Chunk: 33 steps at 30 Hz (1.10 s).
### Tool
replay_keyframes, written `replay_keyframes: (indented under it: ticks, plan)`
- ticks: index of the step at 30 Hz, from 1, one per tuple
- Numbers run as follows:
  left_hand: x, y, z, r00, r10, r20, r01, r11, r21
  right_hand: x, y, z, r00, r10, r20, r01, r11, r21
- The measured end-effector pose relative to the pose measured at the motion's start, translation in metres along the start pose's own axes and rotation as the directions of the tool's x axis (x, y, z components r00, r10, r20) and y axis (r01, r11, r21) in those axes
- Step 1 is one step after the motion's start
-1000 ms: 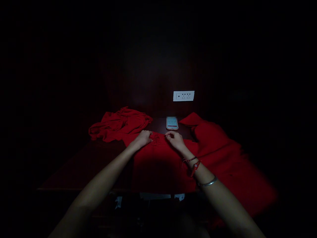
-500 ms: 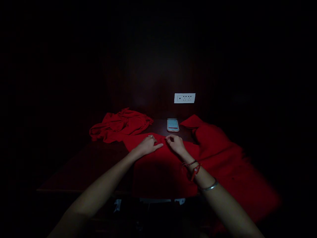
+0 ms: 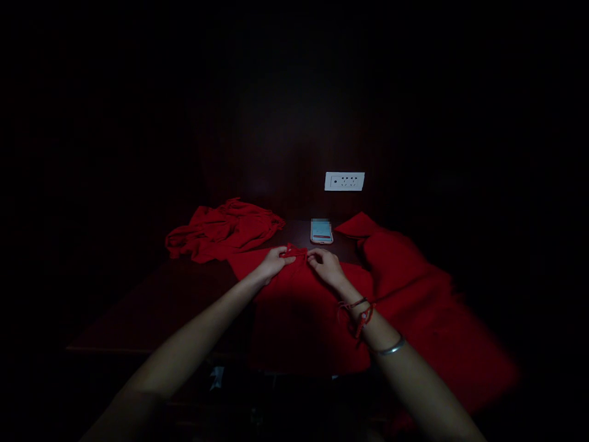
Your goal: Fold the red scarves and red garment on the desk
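Observation:
A red cloth (image 3: 308,319) lies over the table and hangs past its front edge. My left hand (image 3: 275,263) pinches a raised fold at the cloth's far edge between thumb and fingers. Just to its right, my right hand (image 3: 326,265) is closed at the same edge, thumb and fingertips together on the red fabric. Red cord bracelets and a silver bangle are on my right arm.
A crumpled red cloth (image 3: 225,227) lies at the back left of the dark table (image 3: 124,319). More red cloth (image 3: 414,288) spreads on the right. A lit phone (image 3: 321,231) rests behind my hands, below a white wall socket (image 3: 345,182).
My left hand has gone from lying spread on the cloth to gripping its far edge, which is now lifted and folded. My right hand has hardly moved.

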State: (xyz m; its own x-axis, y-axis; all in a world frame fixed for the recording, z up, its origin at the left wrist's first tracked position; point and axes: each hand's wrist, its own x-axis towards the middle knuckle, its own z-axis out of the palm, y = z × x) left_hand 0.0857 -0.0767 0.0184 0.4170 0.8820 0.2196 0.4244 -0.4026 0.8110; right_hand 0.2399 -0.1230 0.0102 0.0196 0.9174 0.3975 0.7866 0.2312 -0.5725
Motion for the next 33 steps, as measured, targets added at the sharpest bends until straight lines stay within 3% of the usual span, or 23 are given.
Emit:
replay_keyframes:
  ticks: [2, 5, 11, 13, 15, 18, 22, 26, 29, 31, 33]
  plan:
    - [-0.001, 0.002, -0.005, 0.998, 0.012, -0.059, 0.002, 0.975, 0.22, -0.002, 0.003, 0.0, 0.993, -0.104, 0.056, 0.109, 0.99, -0.091]
    - [-0.005, 0.005, -0.014, 0.992, 0.053, -0.119, 0.025, 0.82, 0.572, -0.006, 0.003, 0.001, 0.967, -0.199, 0.161, 0.231, 0.949, -0.214]
    - [-0.011, 0.009, -0.019, 0.996, -0.04, -0.074, 0.082, 0.635, 0.768, -0.01, -0.008, 0.005, 0.927, -0.265, 0.265, 0.352, 0.859, -0.373]
    - [-0.011, 0.01, -0.018, 0.996, -0.083, -0.014, 0.064, 0.644, 0.763, -0.009, -0.011, 0.005, 0.932, -0.268, 0.242, 0.346, 0.855, -0.387]
    - [-0.011, 0.011, -0.017, 0.988, -0.106, 0.108, 0.0, 0.717, 0.697, -0.008, -0.011, 0.005, 0.948, -0.268, 0.172, 0.313, 0.877, -0.363]
    - [-0.014, 0.011, -0.015, 0.969, -0.027, 0.246, -0.131, 0.784, 0.606, -0.007, -0.009, 0.005, 0.968, -0.245, 0.048, 0.248, 0.926, -0.283]
    - [-0.014, 0.009, -0.016, 0.984, 0.0, 0.179, -0.107, 0.806, 0.583, -0.007, -0.007, 0.005, 0.978, -0.184, -0.093, 0.169, 0.974, -0.149]
    - [-0.011, 0.006, -0.016, 0.975, 0.036, 0.221, -0.088, 0.969, 0.231, -0.007, -0.009, 0.002, 0.965, -0.134, -0.224, 0.139, 0.99, 0.007]
    - [-0.01, 0.005, -0.004, 0.943, -0.011, 0.333, 0.007, 1.0, 0.012, -0.008, -0.012, 0.0, 0.951, -0.121, -0.285, 0.146, 0.987, 0.067]
    - [-0.009, 0.005, 0.007, 0.968, -0.014, 0.252, -0.006, 0.997, 0.079, -0.008, -0.013, 0.0, 0.947, -0.142, -0.287, 0.173, 0.981, 0.084]
    - [-0.007, 0.006, 0.012, 0.998, 0.031, 0.054, -0.042, 0.975, 0.216, -0.007, -0.012, 0.0, 0.948, -0.158, -0.275, 0.189, 0.978, 0.09]
